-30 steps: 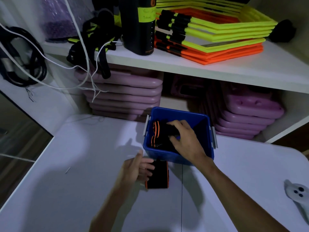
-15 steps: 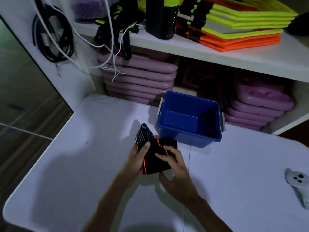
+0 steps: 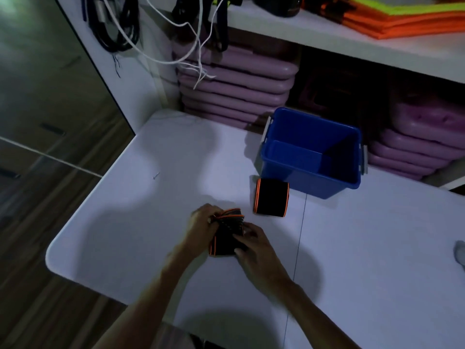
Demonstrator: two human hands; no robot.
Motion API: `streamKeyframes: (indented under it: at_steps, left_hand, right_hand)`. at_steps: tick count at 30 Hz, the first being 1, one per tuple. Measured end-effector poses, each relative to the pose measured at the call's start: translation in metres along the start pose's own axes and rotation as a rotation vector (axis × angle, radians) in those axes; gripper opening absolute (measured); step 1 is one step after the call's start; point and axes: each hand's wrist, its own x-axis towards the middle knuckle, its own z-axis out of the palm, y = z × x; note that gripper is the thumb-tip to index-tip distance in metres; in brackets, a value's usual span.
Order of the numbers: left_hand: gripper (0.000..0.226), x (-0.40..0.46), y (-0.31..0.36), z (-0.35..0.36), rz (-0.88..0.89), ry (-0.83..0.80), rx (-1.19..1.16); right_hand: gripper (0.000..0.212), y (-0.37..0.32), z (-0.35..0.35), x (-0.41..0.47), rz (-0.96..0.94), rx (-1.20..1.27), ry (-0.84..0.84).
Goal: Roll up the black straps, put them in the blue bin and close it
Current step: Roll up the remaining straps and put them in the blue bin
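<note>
Both hands hold one black strap with orange edges [image 3: 226, 235] over the white table, partly rolled at its top end. My left hand [image 3: 202, 226] grips its left side and my right hand [image 3: 254, 245] presses on its right side. A second black strap [image 3: 271, 200] lies flat on the table, apart from my hands, just in front of the blue bin [image 3: 289, 172]. The bin stands open further back on the right and nothing shows inside it. No lid is in view.
The white table [image 3: 151, 222] ends at a rounded corner on the left, with wooden floor beyond. Stacked purple pads [image 3: 234, 84] fill the shelf behind the bin. White and black cables [image 3: 120, 28] hang at the upper left. A grey object [image 3: 460, 250] sits at the right edge.
One second ago my right hand was inside the bin on a strap. Now the bin looks empty, one strap lies in front of it, and both hands hold the other nearer me.
</note>
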Motion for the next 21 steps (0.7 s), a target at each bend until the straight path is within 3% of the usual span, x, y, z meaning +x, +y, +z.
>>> streamKeyframes:
  at_steps: [6, 8, 10, 13, 16, 21]
  left_hand:
    - [0.020, -0.052, -0.015, 0.002, 0.327, 0.010, 0.226]
    - [0.023, -0.057, -0.024, 0.003, 0.382, 0.005, 0.302]
    - [0.035, -0.058, -0.030, 0.004, 0.385, -0.028, 0.347]
    - [0.065, -0.060, -0.034, 0.007, 0.383, -0.086, 0.401]
    - [0.049, -0.062, -0.032, 0.013, 0.375, -0.033, 0.376]
    - [0.034, -0.050, -0.019, 0.012, 0.466, 0.040, 0.292]
  right_hand:
    - [0.011, -0.013, -0.001, 0.002, 0.195, 0.192, 0.196]
    - [0.025, -0.013, 0.000, 0.002, 0.182, 0.210, 0.217]
    - [0.048, -0.009, 0.001, 0.006, 0.099, 0.142, 0.122]
    - [0.066, 0.001, 0.002, 0.010, -0.082, -0.208, -0.045]
    - [0.066, 0.002, 0.001, 0.013, -0.174, -0.399, -0.066]
    - [0.048, -0.008, -0.011, 0.017, -0.183, -0.297, -0.052]
